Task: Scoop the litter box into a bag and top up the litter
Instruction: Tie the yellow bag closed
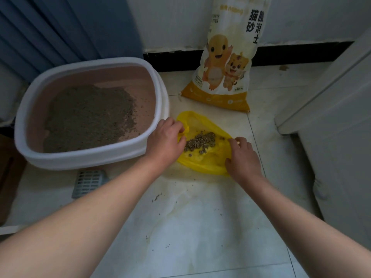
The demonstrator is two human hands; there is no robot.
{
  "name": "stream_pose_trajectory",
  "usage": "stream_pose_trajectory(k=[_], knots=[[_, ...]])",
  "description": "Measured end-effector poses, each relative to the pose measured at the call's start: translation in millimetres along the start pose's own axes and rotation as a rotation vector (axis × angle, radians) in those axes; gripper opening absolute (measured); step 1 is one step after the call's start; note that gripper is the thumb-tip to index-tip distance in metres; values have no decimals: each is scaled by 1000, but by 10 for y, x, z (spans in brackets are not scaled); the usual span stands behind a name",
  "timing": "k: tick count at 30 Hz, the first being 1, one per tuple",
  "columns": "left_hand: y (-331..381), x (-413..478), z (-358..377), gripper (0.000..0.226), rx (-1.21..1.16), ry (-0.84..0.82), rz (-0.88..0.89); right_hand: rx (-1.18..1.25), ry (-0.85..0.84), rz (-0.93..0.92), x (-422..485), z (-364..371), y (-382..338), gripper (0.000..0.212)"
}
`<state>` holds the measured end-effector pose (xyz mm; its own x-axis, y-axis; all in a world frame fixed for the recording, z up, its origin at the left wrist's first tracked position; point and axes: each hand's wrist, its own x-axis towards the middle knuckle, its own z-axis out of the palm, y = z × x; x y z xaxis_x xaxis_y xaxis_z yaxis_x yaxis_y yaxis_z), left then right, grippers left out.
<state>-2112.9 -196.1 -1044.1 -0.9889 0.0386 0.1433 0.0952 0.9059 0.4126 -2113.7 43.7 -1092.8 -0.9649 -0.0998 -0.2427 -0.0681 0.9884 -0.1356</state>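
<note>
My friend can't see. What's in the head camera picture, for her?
The left hand and right hand hold a yellow bag of litter clumps on the tiled floor. A white litter box sits left; a litter sack stands behind.

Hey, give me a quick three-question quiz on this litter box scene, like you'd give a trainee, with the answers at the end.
1. True or false: the grey scoop is held in the left hand.
2. What lies in the yellow bag? A) clumps of litter B) the scoop C) a cloth
3. Fill in: the litter sack stands leaning against the ___.

Key
1. False: the scoop lies on the floor in front of the litter box; the left hand and the right hand hold the bag's edges.
2. A
3. wall
</note>
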Motion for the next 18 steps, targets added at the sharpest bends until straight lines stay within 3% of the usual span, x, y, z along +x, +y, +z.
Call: stream_pose_trajectory(k=[3,6,10,15,18], knots=[[-19,-11,0,13,-13,20,0,86,-81,168,-2,-23,39,79],[29,-25,11,11,-96,16,-51,147,-200,264,12,-23,52,66],[166,-76,45,10,-190,-27,-25,237,-166,208,-18,-8,43,49],[263,-55,24,10,-217,-28,25,431,-143,118,-2,-78,-71,53],[283,-26,-47,11,-247,5,-20,536,-98,113,23,-120,-108,30]])
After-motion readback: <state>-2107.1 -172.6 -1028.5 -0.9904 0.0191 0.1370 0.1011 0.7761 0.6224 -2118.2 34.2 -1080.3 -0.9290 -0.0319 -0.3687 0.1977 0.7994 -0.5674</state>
